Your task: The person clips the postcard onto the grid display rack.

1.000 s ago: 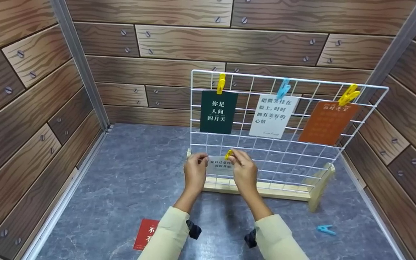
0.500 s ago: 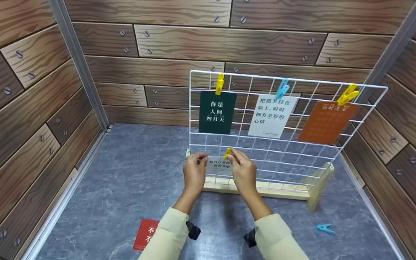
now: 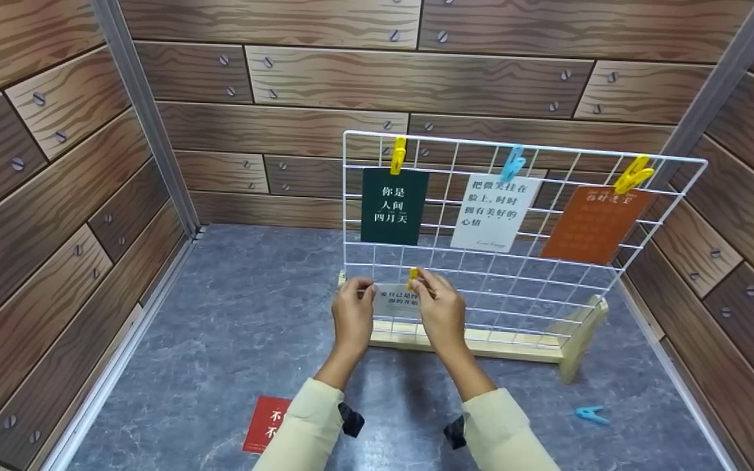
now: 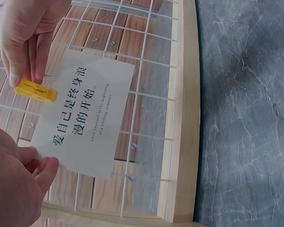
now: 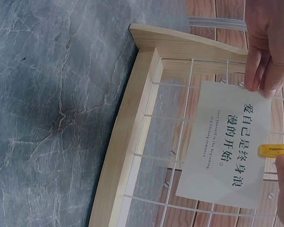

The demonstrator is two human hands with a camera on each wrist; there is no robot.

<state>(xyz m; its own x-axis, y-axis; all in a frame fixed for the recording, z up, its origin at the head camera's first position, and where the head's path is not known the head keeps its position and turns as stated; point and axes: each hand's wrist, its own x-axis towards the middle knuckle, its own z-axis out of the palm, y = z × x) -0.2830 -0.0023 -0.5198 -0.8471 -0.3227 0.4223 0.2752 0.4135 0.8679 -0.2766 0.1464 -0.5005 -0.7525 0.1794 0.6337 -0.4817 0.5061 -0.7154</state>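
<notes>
A white card [image 4: 92, 113] with dark printed lettering lies against the lower left of a white wire grid [image 3: 508, 275]. My left hand [image 3: 353, 311] pinches the card's upper left corner between thumb and fingers, seen plainly in the left wrist view. Between the thumb and fingers of my right hand [image 3: 441, 311] is a yellow clothespin [image 4: 35, 90]. Its tip overlaps the card's top edge near the middle, as the right wrist view also shows. In the head view my right hand hides the card's right end.
Green [image 3: 394, 207], white [image 3: 495, 212] and orange [image 3: 596, 226] cards hang above from clothespins. The grid stands in a pale wooden base [image 3: 527, 351]. A red card [image 3: 264, 425], partly under my left sleeve, and a blue clothespin [image 3: 591, 415] lie on the grey marbled surface.
Both hands keep almost the same place at the card. The yellow clothespin has turned slightly and stands more upright than a second ago.
</notes>
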